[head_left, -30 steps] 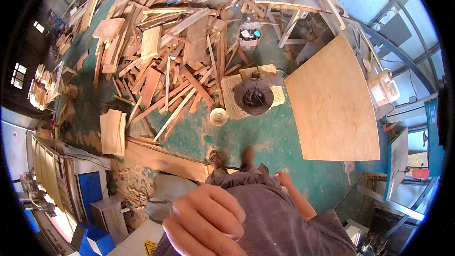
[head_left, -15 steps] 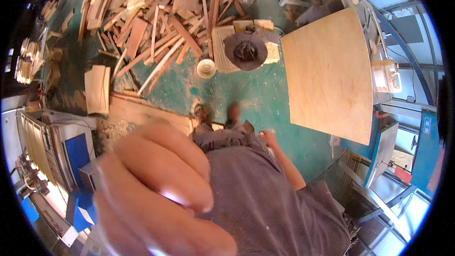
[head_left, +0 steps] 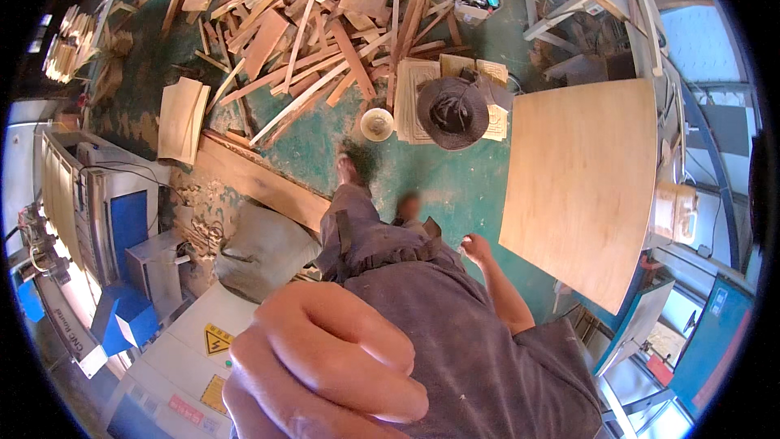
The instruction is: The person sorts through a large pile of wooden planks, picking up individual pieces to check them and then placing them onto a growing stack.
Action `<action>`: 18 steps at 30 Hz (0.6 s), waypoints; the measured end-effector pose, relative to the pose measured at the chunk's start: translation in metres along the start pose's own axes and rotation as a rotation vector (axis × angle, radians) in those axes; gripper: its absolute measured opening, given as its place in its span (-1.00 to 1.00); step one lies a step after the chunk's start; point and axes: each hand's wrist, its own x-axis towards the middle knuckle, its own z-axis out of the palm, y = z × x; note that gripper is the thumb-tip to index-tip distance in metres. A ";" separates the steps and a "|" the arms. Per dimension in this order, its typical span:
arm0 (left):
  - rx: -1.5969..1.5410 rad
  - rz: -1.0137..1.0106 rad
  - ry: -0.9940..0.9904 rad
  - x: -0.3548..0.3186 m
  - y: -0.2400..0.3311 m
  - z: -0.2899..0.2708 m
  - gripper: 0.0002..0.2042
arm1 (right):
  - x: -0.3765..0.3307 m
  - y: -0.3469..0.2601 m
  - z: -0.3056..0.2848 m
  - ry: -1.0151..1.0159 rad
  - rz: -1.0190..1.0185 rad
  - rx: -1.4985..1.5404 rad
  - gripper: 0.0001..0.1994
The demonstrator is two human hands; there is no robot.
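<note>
Far to the left of the left hand (head_left: 325,362), a machine beam (head_left: 65,317) carries a line of printed lettering. Nearer on this side, a white cabinet (head_left: 166,362) is just beside the hand; on it are a yellow label (head_left: 218,340) with a black lightning mark and a pink label (head_left: 186,408) with small print. Beyond the hand, slightly left, lies a grey sack (head_left: 264,252). The left hand is in front of the person's shirt (head_left: 479,358), its fingers folded inward; what may be inside, I cannot tell. The right hand (head_left: 477,249) is small and further away, its fingers bent; I cannot tell if it holds something. To the right of this hand, near but apart, is the pale board (head_left: 578,187). Its long axis runs away from the person, and its pointed near corner is directed toward the lower right.
</note>
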 end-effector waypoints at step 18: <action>0.413 0.101 0.232 0.059 -0.043 -0.265 -0.74 | 0.116 -0.257 -0.028 -0.080 -0.063 0.651 -0.62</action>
